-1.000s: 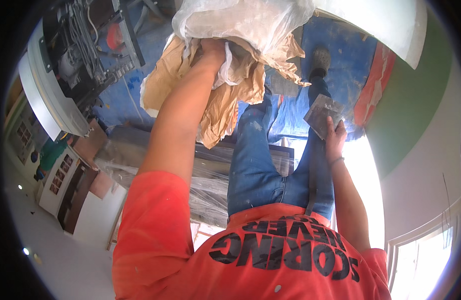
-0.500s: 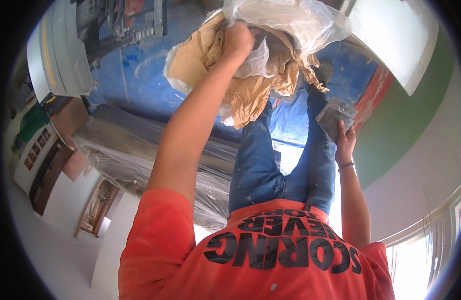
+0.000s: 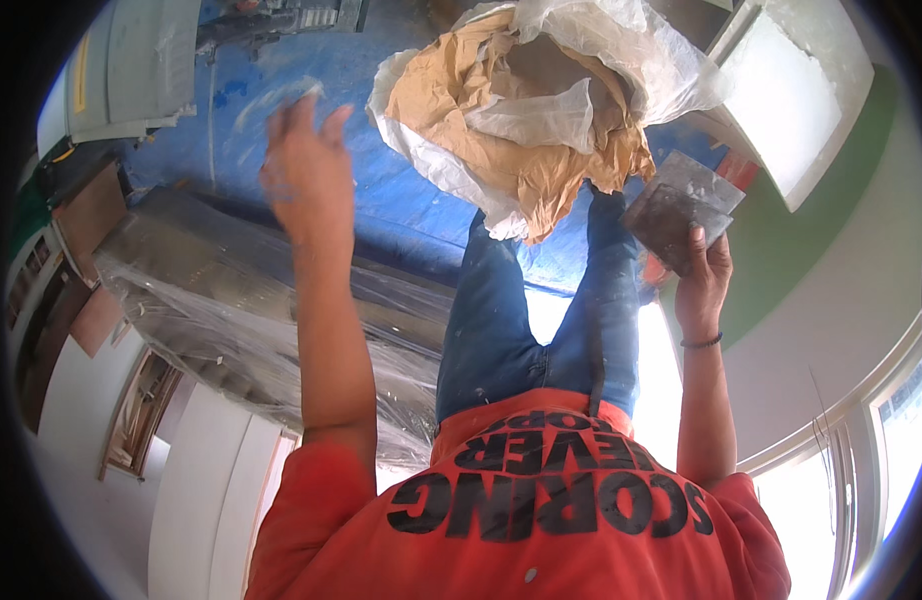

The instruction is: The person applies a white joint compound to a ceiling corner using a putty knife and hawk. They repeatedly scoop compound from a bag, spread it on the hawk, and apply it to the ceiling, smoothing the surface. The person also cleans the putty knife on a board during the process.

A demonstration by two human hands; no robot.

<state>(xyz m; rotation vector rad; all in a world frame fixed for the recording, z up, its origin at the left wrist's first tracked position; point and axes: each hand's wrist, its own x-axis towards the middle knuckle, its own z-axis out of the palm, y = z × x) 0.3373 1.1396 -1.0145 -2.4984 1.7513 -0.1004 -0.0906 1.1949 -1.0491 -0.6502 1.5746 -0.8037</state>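
Note:
My left hand [image 3: 306, 180] is raised over the blue floor covering, left of the bag and apart from it. Its fingers are spread, a little blurred, with nothing in them. In front of my legs stands a brown paper sack [image 3: 461, 75] with its mouth gaping; a crumpled whitish plastic liner [image 3: 641, 50] hangs over the rim. What lies deep inside is hidden. To the right of the sack, my right hand [image 3: 706, 275] grips flat grey metal scrapers [image 3: 681, 205], overlapping square blades with smears on them. The thumb presses on the lower blade.
Blue sheeting [image 3: 381, 190] covers the floor. Something long wrapped in clear plastic [image 3: 251, 290] runs along the left. At the top right is a white rectangular panel or tray [image 3: 781, 100], near a green and white wall [image 3: 831, 230]. Dark metal equipment [image 3: 281, 22] lies at the top left.
My left hand has come out of the sack's mouth and swung left, its fingers now spread. The right hand still holds the scrapers, with their faces turned more into view.

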